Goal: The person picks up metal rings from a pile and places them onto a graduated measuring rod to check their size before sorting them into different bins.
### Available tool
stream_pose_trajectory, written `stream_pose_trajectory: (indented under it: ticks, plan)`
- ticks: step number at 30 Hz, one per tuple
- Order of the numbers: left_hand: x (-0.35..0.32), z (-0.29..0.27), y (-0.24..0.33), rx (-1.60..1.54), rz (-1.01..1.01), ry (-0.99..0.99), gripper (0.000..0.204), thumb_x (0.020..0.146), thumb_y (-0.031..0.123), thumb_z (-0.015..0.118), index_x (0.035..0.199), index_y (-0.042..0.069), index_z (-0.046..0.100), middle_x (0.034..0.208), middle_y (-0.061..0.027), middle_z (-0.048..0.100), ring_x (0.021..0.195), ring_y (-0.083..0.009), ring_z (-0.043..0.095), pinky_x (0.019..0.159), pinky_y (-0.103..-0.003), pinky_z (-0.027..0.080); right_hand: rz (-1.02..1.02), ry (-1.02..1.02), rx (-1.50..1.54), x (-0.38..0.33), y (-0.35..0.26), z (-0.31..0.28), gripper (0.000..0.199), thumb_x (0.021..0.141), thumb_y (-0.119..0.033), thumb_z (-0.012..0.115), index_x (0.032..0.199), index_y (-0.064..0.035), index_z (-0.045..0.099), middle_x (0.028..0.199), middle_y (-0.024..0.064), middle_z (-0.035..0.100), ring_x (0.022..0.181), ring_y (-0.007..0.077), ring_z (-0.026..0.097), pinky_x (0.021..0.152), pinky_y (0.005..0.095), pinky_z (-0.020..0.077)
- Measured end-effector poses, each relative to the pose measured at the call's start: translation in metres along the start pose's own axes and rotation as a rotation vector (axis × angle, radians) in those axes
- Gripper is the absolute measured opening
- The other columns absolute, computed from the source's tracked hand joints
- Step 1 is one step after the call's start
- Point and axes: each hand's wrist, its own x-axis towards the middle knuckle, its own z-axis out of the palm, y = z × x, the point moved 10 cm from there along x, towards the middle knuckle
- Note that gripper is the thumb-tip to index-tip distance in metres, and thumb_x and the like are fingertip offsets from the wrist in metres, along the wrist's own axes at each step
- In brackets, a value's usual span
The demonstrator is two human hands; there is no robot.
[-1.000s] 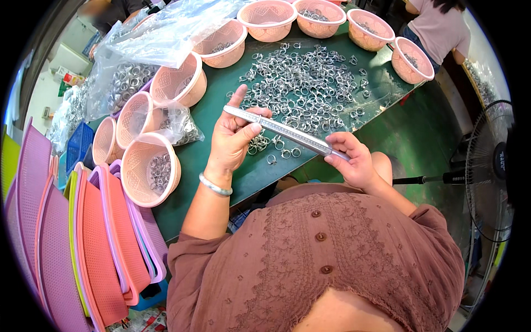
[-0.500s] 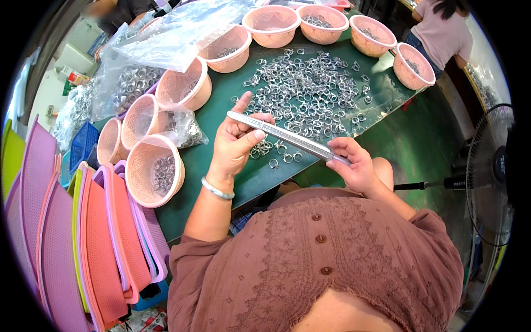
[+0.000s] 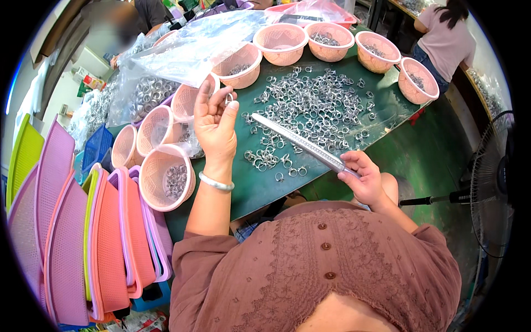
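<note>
My left hand (image 3: 217, 128) is raised at the near left of the table, palm up. A small silver ring (image 3: 229, 98) is pinched between its thumb and fingers. My right hand (image 3: 362, 178) is closed around the thick end of a metal ring mandrel (image 3: 301, 143). The mandrel's narrow end points up and left, apart from the left hand. Beyond it a wide heap of silver rings (image 3: 315, 102) covers part of the green table (image 3: 232, 191). A few loose rings (image 3: 279, 177) lie near the table's front edge.
Pink baskets (image 3: 280, 45) curve around the heap, several with rings inside. Clear plastic bags (image 3: 188, 47) lie at the back left. Stacked colored baskets (image 3: 105, 238) stand at my left. A fan (image 3: 489, 182) stands at the right; a person (image 3: 442, 33) works beyond.
My left hand has come away from the mandrel and moved up and left, now with a ring in its fingers. The mandrel stays in my right hand. The view has shifted slightly.
</note>
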Motion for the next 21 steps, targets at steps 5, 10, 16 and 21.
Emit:
stream_pose_trajectory:
  ticks: [5,10,16,21]
  plan:
    - [0.014,0.025,0.027,0.197,0.204,-0.035,0.058,0.078,-0.007,0.056,0.129,0.001,0.029,0.106,-0.0133,0.056,0.089,-0.0141,0.055,0.076,-0.023,0.044,-0.029,0.036,0.013,-0.001,-0.004,-0.011,0.032,0.078,0.005,0.056,0.108,-0.0009,0.044,0.08,0.0035,0.057,0.07,0.0048,0.047,0.063,0.0179,0.0368]
    - [0.051,0.033,0.036,0.531,0.497,0.004,0.048,0.078,-0.004,0.057,0.123,-0.002,0.039,0.106,-0.0127,0.057,0.086,-0.0139,0.054,0.08,-0.025,0.042,-0.002,0.073,0.044,-0.003,-0.006,-0.02,0.031,0.079,0.004,0.056,0.107,-0.0011,0.044,0.078,0.0025,0.056,0.067,0.0038,0.045,0.06,0.0174,0.0351]
    - [0.095,0.007,-0.011,1.105,0.389,0.066,0.041,0.075,0.003,0.058,0.115,-0.001,0.048,0.099,-0.0136,0.061,0.092,-0.0227,0.058,0.081,-0.03,0.043,0.004,0.078,0.067,-0.003,-0.009,-0.021,0.03,0.08,0.004,0.056,0.107,-0.0012,0.045,0.078,0.0024,0.056,0.068,0.0036,0.044,0.061,0.0172,0.0349]
    - [0.063,0.035,0.02,0.343,0.132,0.009,0.013,0.081,0.008,0.059,0.085,-0.004,0.062,0.074,-0.0051,0.059,0.067,-0.0099,0.053,0.064,-0.024,0.044,-0.014,0.084,0.016,-0.009,-0.007,-0.034,0.03,0.08,0.003,0.055,0.107,-0.0006,0.044,0.082,0.0032,0.057,0.072,0.0044,0.047,0.064,0.0182,0.0372]
